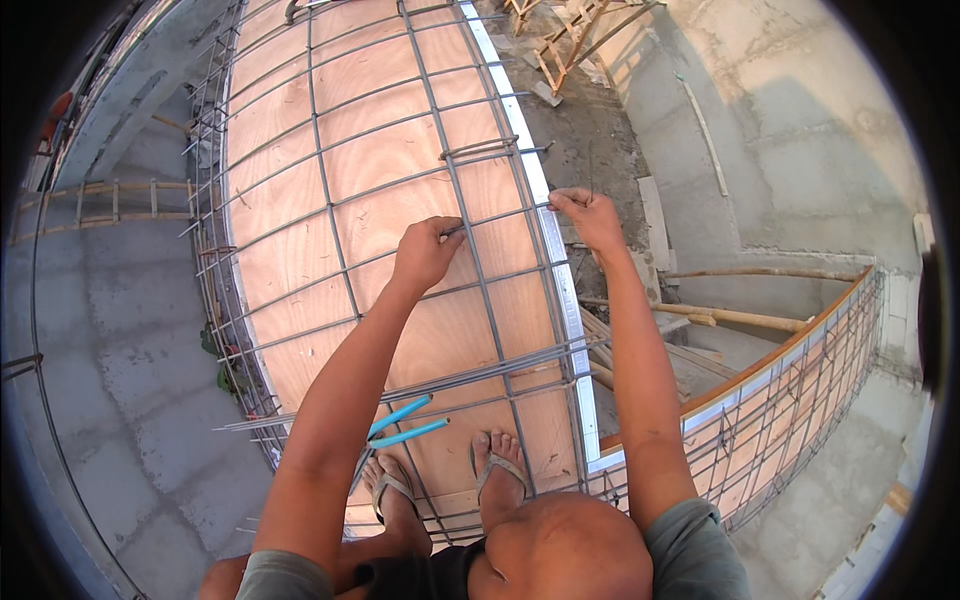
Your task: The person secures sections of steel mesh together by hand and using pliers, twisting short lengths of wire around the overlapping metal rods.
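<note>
My left hand (428, 254) is closed, its fingertips pinching a thin steel bar (512, 213) that lies across the rebar grid. Farther along the same bar, at its right end, my right hand (592, 222) pinches it just past the pale edge strip (553, 245). Beneath the bar runs a lengthwise bar (467, 215) of the grid, close to my left fingertips. Plywood (270, 225) lies under the grid. Pincers with blue handles (408, 420) rest by my feet, their jaws partly hidden by my left arm.
A bundle of loose bars (470, 372) lies crosswise in front of my sandalled feet (498, 470). Past the right edge, a lower level holds bamboo poles (745, 316) and a second rebar-covered form (770, 435). Grey block walls (120, 380) stand left; bar ends stick out along both edges.
</note>
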